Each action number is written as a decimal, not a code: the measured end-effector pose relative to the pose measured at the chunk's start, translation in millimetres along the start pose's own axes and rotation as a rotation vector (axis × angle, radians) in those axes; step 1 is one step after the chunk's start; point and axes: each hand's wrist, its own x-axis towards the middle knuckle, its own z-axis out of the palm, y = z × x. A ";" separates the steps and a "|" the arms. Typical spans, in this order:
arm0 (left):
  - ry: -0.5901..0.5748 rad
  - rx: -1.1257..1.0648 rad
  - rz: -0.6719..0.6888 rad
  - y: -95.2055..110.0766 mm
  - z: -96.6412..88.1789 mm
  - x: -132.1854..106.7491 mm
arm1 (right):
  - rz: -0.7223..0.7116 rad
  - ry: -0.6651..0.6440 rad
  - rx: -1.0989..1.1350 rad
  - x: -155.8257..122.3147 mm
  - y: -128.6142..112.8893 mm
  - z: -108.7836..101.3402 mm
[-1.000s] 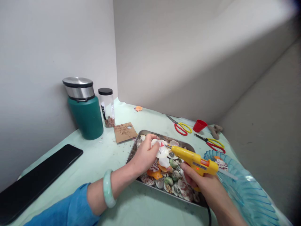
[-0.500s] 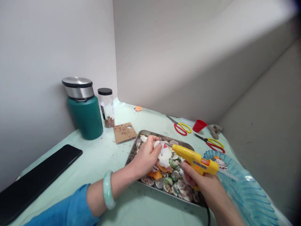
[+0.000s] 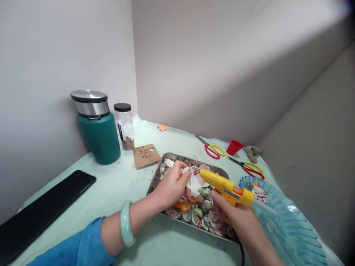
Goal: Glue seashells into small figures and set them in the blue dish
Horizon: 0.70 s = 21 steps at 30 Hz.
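Note:
My left hand (image 3: 174, 184) pinches a white shell (image 3: 195, 181) that bears a small red mark. A thin metal piece, like a wire or pin, stands up at the fingertips against the shell. My right hand (image 3: 231, 210) is wrapped round the grip of a yellow glue gun (image 3: 222, 183); its metal nozzle points left and lies close to or on the shell near the metal piece. A translucent glue stick (image 3: 266, 206) sticks out of the gun's back. Beneath both hands lies a metal tray (image 3: 191, 228) full of mixed shells (image 3: 217, 222).
Left stand a green bottle (image 3: 101, 138) and a clear jar (image 3: 126, 127), with a brown board (image 3: 146, 156) beside them and a black slab (image 3: 50, 203) nearer. Behind the tray lie two scissors (image 3: 213, 150) and a red cup (image 3: 234, 147). A blue dish (image 3: 294, 225) is at right.
The glue gun has shifted slightly left, its nozzle closer to the metal piece at my left fingertips. My left hand keeps its hold on the shell. The whole view has drifted a little.

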 end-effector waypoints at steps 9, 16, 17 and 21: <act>-0.027 -0.052 -0.036 3.9 1.2 -0.4 | -0.013 0.016 -0.009 -2.2 -4.0 0.6; -0.024 -0.108 -0.031 5.2 0.8 0.1 | 0.003 0.056 -0.032 -2.0 -2.9 2.5; -0.026 -0.109 -0.026 5.3 0.6 0.2 | 0.011 0.049 -0.024 -2.0 -3.3 2.2; -0.039 -0.107 -0.013 2.8 -0.2 1.5 | -0.066 0.045 0.000 -1.5 -2.3 0.8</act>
